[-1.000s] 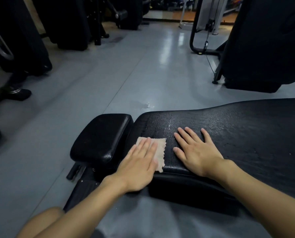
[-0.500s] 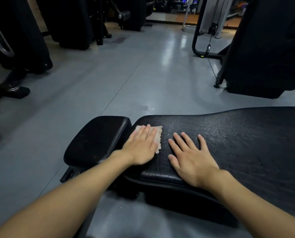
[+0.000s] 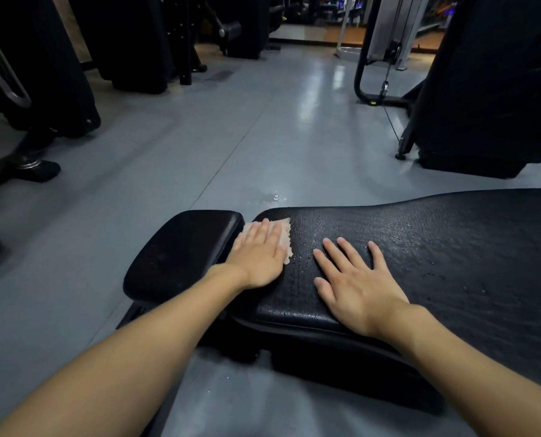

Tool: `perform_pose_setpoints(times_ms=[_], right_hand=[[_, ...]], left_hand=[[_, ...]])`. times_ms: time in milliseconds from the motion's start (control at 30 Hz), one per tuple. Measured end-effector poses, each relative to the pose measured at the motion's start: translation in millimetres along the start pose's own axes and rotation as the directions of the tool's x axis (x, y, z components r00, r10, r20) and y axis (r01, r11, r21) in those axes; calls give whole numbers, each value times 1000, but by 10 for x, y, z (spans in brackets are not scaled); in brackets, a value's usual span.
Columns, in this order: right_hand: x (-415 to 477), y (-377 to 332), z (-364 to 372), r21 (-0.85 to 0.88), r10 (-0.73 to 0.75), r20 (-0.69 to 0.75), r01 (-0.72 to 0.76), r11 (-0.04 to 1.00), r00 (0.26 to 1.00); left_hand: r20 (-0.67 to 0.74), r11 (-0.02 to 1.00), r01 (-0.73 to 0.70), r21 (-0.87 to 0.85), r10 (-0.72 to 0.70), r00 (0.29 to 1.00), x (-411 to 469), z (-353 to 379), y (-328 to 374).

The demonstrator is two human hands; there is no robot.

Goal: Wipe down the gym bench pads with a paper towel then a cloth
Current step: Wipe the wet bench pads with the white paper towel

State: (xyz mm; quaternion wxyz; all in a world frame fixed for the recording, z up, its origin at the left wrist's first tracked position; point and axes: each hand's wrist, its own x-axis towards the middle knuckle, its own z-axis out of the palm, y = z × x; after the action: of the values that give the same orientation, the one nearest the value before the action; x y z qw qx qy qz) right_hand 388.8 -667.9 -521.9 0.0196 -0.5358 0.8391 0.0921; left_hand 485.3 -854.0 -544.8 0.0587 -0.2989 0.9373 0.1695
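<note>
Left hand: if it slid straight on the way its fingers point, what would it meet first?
Nothing solid, apparently. The left hand, flat on the paper towel, is almost at the far edge of the long bench pad; beyond lies floor with a small wet patch, though depth is unclear.

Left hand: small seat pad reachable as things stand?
Probably yes. The left hand presses the beige wipe at the end of the long pad, right beside the small seat pad, with nothing between them.
</note>
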Motion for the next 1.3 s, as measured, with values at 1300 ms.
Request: perform_pose_setpoints(times_ms=[1300], right_hand=[[710, -242, -591, 172, -76, -78, 89, 981, 994]], left_hand=[[-52, 958, -54, -283, 41, 998, -481, -287, -303]])
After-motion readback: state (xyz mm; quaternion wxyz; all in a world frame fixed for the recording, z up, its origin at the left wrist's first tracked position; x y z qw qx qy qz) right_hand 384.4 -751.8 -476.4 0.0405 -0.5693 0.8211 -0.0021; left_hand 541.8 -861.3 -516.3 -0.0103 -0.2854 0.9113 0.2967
